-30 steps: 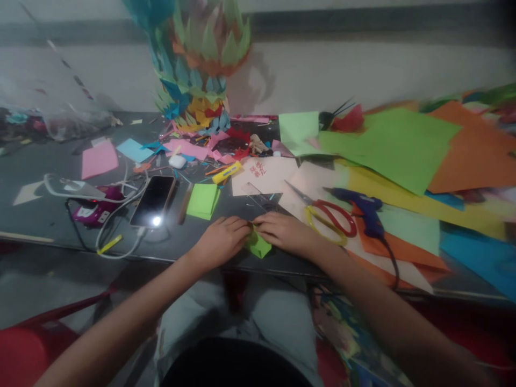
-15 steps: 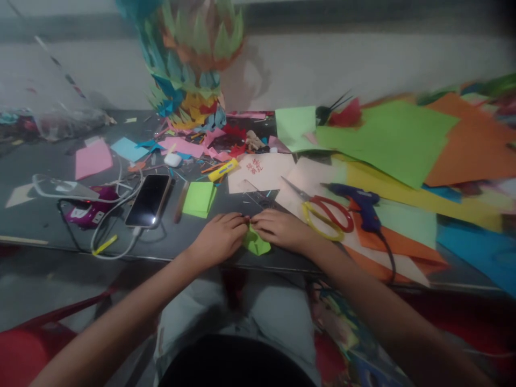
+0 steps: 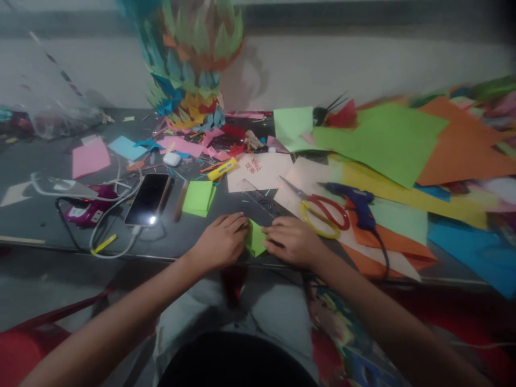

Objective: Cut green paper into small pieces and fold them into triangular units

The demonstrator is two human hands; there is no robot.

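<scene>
A small piece of bright green paper (image 3: 255, 238), with straight edges and a fold, lies near the table's front edge between my hands. My left hand (image 3: 226, 239) has its fingers closed on the paper's left side. On the right side, the curled fingers of my right hand (image 3: 293, 242) pinch the paper's edge; the thumb is partly hidden. A stack of green paper squares (image 3: 199, 198) sits beyond my left hand. Scissors with red and yellow handles (image 3: 322, 217) lie beyond my right hand, close to a blue glue gun (image 3: 357, 201).
To the left are a phone (image 3: 148, 199) with a white cable and a purple power strip (image 3: 91, 207). A yellow glue stick or marker (image 3: 222, 169) lies among paper scraps. Large coloured sheets (image 3: 399, 140) cover the right side. A tall folded-paper model (image 3: 189, 70) stands behind.
My right hand has shifted right and slightly down, away from the left fingers. More of the green paper shows between them, and its outline looks straighter than before.
</scene>
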